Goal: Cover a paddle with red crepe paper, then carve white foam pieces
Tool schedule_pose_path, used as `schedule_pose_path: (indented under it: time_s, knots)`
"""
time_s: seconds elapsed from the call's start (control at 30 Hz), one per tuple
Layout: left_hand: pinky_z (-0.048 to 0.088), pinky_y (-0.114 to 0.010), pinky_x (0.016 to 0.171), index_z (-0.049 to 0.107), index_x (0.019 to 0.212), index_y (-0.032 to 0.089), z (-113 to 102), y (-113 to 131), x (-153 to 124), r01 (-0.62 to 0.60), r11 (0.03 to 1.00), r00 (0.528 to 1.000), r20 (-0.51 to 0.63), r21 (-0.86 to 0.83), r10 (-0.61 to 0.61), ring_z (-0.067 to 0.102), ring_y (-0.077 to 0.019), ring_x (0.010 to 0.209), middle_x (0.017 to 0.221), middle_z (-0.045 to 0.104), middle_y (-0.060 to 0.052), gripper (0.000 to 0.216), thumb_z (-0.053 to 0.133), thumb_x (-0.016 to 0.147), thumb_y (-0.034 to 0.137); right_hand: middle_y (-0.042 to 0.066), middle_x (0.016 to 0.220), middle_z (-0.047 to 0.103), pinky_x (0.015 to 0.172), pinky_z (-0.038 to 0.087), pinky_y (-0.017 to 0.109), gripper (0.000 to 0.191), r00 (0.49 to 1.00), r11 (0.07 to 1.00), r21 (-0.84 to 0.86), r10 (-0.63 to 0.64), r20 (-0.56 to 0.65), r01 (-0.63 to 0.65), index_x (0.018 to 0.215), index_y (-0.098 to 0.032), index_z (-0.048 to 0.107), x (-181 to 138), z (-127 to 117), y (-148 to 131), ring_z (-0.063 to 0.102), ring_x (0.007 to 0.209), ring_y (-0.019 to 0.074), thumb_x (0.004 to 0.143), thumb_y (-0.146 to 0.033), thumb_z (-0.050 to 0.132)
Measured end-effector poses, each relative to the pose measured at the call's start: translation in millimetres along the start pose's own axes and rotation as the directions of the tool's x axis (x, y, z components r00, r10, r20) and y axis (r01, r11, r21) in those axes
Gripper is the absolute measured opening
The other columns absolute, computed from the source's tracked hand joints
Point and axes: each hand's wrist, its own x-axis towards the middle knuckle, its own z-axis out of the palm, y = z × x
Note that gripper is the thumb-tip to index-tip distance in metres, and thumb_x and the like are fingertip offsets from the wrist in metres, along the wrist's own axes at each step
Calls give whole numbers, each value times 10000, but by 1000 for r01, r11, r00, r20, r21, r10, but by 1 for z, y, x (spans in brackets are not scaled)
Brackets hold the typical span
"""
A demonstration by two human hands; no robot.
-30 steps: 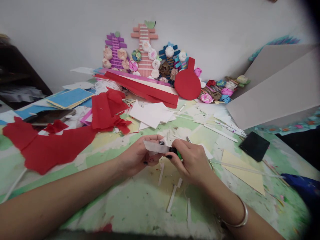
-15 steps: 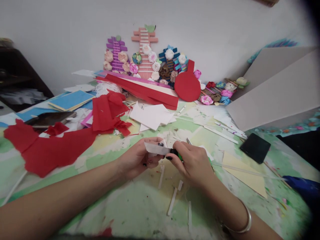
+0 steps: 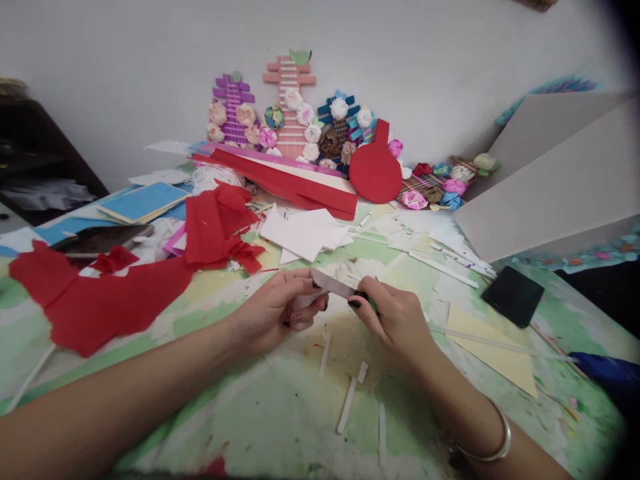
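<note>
My left hand (image 3: 275,310) is closed around a small white piece (image 3: 303,301), mostly hidden behind the fingers. In my right hand (image 3: 400,323) is a knife (image 3: 336,287) with a black and green handle, its flat blade pointing left. The blade's end lies by my left fingertips; whether it touches the white piece I cannot tell. Thin white strips (image 3: 346,405) lie on the table below my hands.
Red crepe paper (image 3: 120,300) spreads at left, with white paper sheets (image 3: 305,233) beyond my hands. A red lute-shaped cutout (image 3: 376,170) leans among flower-decorated models. At right are yellow paper (image 3: 493,347), a black square (image 3: 513,296) and a large grey board (image 3: 545,173).
My right hand has shifted a little right with the knife, drawing the blade partly away from my left hand. The white piece is now less visible in my left fingers.
</note>
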Motion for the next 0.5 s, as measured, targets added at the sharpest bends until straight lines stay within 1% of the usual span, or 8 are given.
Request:
schedule_pose_path:
  time_s: [0.1,0.2,0.33,0.5]
  knots:
    - [168,-143,385,560,715,137,-1,-1,1,-1,1000,1000,-18,-7,1,248,-11,400,567,523,15,87,564,759,212,3,606,517,511,244,237,409,1000,1000,17,-24,2,24,741,-181,486,0,0,-2,436,520,103,951,-454,265]
    - [166,-145,390,553,742,142,-2,-3,2,19,1000,1000,-6,-5,-19,253,-12,394,546,517,22,49,563,737,190,2,598,508,500,234,237,426,998,998,1,-57,18,57,740,-180,494,-1,-1,-5,423,515,103,948,-467,258]
    - [150,-153,395,545,764,146,-1,-5,1,52,999,998,29,13,-52,247,-13,395,550,501,30,68,569,713,184,0,587,503,490,222,236,430,996,996,-7,-88,16,88,731,-177,493,-2,0,-8,415,511,102,947,-465,258]
    - [143,-166,402,536,760,148,0,-4,0,57,998,998,27,37,-58,223,-17,400,522,430,50,97,595,705,201,3,590,514,493,225,237,431,992,992,29,-125,11,124,724,-171,490,-2,0,-9,422,520,102,949,-458,261]
